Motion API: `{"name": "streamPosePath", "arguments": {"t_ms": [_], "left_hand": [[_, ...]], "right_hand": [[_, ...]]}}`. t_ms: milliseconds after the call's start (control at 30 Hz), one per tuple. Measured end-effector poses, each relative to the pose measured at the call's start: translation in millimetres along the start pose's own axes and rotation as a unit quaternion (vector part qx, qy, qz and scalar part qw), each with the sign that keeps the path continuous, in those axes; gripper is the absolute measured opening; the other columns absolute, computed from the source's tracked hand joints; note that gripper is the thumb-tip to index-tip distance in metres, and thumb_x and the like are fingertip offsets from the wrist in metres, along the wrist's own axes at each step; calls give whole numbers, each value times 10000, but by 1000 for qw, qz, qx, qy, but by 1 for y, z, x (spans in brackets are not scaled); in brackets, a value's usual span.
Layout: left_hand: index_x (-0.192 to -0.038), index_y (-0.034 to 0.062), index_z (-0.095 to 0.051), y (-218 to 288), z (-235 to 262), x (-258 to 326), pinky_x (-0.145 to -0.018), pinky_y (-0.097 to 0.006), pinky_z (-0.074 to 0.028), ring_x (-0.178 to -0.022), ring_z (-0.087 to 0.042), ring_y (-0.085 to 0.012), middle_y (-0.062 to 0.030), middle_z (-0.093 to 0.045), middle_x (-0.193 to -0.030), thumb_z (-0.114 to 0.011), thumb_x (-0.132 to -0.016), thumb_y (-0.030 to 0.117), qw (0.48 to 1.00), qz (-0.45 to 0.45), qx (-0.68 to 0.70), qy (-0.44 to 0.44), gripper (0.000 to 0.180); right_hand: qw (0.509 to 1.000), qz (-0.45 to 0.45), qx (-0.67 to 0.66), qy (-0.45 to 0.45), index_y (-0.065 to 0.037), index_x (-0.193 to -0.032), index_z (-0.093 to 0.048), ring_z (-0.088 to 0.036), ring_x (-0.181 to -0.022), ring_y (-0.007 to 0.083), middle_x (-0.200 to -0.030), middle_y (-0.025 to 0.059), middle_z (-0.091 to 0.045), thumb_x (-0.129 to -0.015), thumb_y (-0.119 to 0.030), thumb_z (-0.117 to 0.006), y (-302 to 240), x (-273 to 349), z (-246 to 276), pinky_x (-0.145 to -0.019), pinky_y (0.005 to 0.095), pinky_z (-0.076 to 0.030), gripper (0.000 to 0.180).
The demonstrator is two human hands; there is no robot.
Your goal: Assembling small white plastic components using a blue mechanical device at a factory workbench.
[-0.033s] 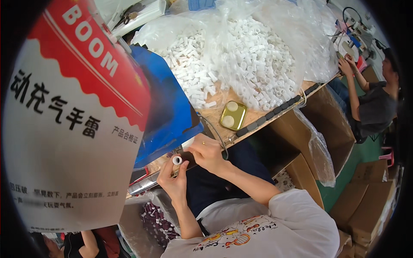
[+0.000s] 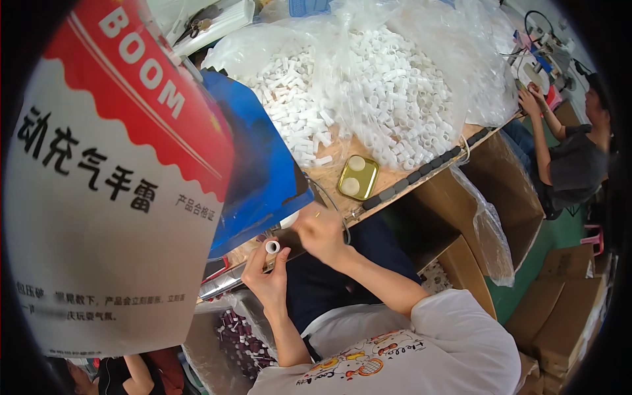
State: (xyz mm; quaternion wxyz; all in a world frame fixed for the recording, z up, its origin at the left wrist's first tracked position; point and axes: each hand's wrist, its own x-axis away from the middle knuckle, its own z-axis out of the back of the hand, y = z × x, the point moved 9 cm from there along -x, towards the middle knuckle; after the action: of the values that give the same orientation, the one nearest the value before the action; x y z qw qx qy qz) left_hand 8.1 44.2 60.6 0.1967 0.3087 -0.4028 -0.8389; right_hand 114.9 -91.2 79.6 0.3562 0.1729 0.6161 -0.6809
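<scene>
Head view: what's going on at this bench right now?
A person's left hand holds up a small white tube by the bench edge, while the right hand works just beside it. Behind them, a clear bag spills a heap of white tubes over the wooden table, near a gold tin. A co-worker sits at far right.
</scene>
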Motion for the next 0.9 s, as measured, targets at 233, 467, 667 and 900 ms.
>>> {"name": "streamPosePath", "arguments": {"t_ms": [233,467,667,900], "left_hand": [[-985,-11,-733,-17,22,15,-784,-303,-525,-817,-695,-210,-113,-733,-878,-840,-720,15,999,20,30,12,287],[-980,-20,-723,9,20,5,-753,-312,-515,-799,-686,-224,-118,-720,-874,-832,-725,9,1000,-14,26,9,279],[-961,-24,-716,43,21,22,-762,-296,-499,-793,-642,-167,-89,-708,-858,-815,-751,24,998,-34,46,-11,237],[-972,-16,-719,13,46,36,-713,-312,-510,-746,-674,-254,-124,-710,-848,-850,-716,42,999,4,0,42,293]], "right_hand": [[968,-116,221,38,-50,-951,-724,-687,-736,276,-763,120,-678,-791,1,-733,-2,80,146,-659,352,-541,168],[931,-274,215,-110,-24,-1026,-703,-694,-843,354,-956,177,-712,-830,-21,-699,34,98,199,-740,401,-548,196],[963,-21,248,-108,-30,-987,-653,-625,-864,369,-863,139,-655,-805,-54,-699,107,-59,60,-769,433,-491,189],[956,7,207,-209,-34,-974,-646,-616,-855,369,-864,145,-643,-812,-53,-679,99,-64,35,-757,451,-483,166]]}}
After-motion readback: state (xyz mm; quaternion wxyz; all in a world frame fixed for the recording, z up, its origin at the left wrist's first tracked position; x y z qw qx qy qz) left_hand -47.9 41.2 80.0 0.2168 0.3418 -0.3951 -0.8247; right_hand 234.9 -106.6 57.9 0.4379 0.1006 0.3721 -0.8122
